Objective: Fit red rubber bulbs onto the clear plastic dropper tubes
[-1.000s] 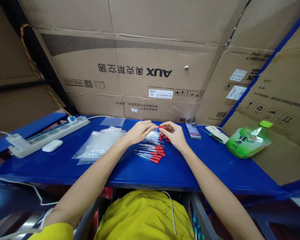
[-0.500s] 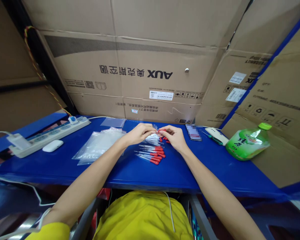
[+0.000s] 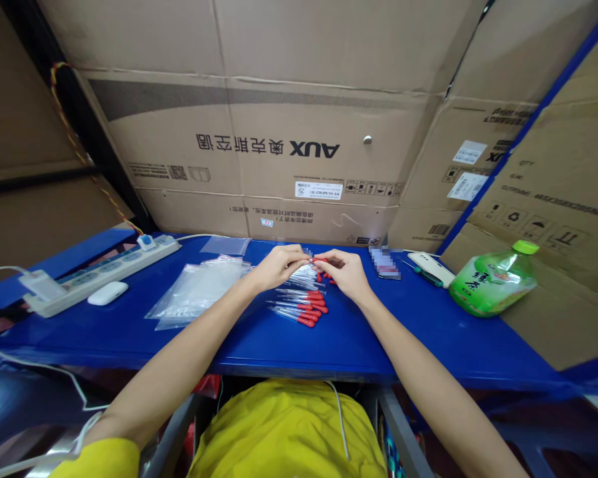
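Note:
Over the blue table, my left hand pinches a thin clear tube whose details are mostly hidden by the fingers. Facing it, my right hand is closed on a red rubber dropper bulb, and the fingertips of both hands almost meet. Below them lie several droppers, clear tubes with red bulbs pointing right. A heap of clear dropper tubes sits under and between the hands. Loose red bulbs show partly beneath my right hand.
Clear plastic bags are stacked left of the droppers. Farther left are a white earphone case and a power strip. A phone, a green-handled tool and a green bottle lie to the right. Cardboard walls the back.
The camera view has shifted slightly. Both hands stay together at the same spot, with only a small movement of the right fingers. The droppers on the table lie as before.

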A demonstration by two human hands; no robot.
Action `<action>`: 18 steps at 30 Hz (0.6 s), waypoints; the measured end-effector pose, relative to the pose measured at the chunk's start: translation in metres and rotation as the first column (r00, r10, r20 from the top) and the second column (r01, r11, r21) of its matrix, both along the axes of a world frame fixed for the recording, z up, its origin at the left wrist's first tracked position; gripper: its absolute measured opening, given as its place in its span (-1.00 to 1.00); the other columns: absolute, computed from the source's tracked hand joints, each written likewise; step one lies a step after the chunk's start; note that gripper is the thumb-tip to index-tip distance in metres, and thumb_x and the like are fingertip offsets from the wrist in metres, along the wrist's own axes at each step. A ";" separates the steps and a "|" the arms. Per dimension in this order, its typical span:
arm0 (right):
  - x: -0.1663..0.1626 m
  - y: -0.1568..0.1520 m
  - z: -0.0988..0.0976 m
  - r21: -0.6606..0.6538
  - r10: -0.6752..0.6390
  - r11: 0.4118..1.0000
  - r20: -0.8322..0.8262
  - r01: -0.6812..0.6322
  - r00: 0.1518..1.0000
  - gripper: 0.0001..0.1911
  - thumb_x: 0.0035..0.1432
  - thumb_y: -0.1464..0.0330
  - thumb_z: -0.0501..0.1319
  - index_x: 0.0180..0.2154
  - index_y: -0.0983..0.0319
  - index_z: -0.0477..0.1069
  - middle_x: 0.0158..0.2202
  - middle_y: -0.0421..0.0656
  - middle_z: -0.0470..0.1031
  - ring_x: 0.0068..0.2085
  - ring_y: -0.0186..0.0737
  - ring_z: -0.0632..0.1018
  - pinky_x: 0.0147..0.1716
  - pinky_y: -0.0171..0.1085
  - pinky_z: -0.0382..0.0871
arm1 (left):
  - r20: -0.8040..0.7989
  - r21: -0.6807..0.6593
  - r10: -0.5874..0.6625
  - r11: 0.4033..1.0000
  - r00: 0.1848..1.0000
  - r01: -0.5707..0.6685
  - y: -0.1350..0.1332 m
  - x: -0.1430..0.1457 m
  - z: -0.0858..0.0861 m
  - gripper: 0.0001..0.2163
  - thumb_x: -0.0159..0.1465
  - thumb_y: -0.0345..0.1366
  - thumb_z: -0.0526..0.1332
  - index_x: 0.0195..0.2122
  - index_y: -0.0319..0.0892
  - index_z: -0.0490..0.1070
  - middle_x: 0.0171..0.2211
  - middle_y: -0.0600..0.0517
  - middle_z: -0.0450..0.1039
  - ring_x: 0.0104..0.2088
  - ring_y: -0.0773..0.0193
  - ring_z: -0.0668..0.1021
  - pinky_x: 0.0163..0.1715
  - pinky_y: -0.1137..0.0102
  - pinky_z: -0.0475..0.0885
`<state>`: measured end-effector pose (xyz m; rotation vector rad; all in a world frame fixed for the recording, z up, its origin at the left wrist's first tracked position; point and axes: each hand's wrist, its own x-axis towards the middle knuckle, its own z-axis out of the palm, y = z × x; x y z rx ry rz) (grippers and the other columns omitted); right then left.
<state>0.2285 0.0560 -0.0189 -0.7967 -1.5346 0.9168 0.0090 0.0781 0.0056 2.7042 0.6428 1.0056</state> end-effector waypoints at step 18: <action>0.004 0.002 0.007 -0.093 -0.035 0.995 -0.014 0.034 0.999 -0.58 0.01 0.05 0.48 -0.22 0.20 0.60 -0.38 -0.10 0.68 -0.33 -0.07 0.69 -0.28 -0.15 0.58 | 0.151 -0.108 0.157 0.984 0.976 -0.141 -0.002 0.004 0.007 -0.67 0.47 -0.15 0.14 -0.22 -0.23 0.63 -0.39 -0.01 0.49 -0.38 0.29 0.48 -0.31 0.40 0.29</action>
